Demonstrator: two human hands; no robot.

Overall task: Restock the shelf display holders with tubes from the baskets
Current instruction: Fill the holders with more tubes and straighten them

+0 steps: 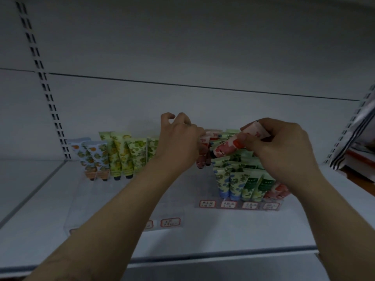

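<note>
Two clear display holders stand on the white shelf (pixel 223 236). The left holder (pixel 121 199) has blue-orange tubes (pixel 93 157) and yellow-green tubes (pixel 125 153) in its back rows. The right holder (pixel 239 205) is packed with blue, green and pink floral tubes (pixel 245 181). My right hand (pixel 284 147) grips a pink-red floral tube (pixel 229 147), held slanted above the right holder's back rows. My left hand (pixel 178 140) reaches over the red tubes (pixel 205 151) at the back of the right holder, fingers curled; whether it pinches one is hidden.
Red-bordered price labels (pixel 170 222) line the holders' front edges. Slotted shelf uprights (pixel 40 78) run up the back panel on the left and right. A striped package (pixel 353 138) lies on the neighbouring shelf at far right. No basket is in view.
</note>
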